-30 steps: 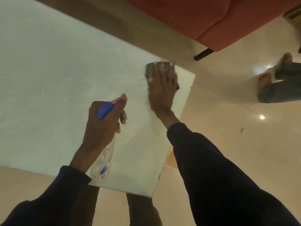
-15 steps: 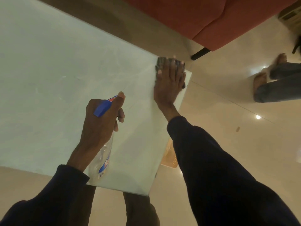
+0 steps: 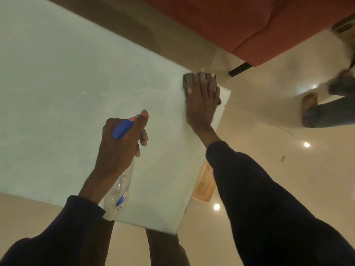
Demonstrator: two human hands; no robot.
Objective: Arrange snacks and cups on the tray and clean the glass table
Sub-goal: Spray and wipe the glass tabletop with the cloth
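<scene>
The pale glass table (image 3: 67, 93) fills the left and middle of the view. My left hand (image 3: 121, 144) grips a clear spray bottle (image 3: 120, 194) with a blue trigger head, held above the table near its front edge. My right hand (image 3: 201, 100) lies flat, fingers spread, pressing a dark grey cloth (image 3: 187, 80) onto the glass at the table's far right corner. Most of the cloth is hidden under the palm. No tray, snacks or cups are in view.
A red sofa (image 3: 249, 25) stands just beyond the table's far corner, with one dark leg on the floor. Another person's bare feet and trouser legs (image 3: 322, 110) rest on the shiny floor at right. A pale perforated basket (image 3: 204, 189) shows beside the table's right edge.
My right hand slid the cloth right and away to the table's far corner, then drew back slightly. The left hand with the bottle stayed almost still.
</scene>
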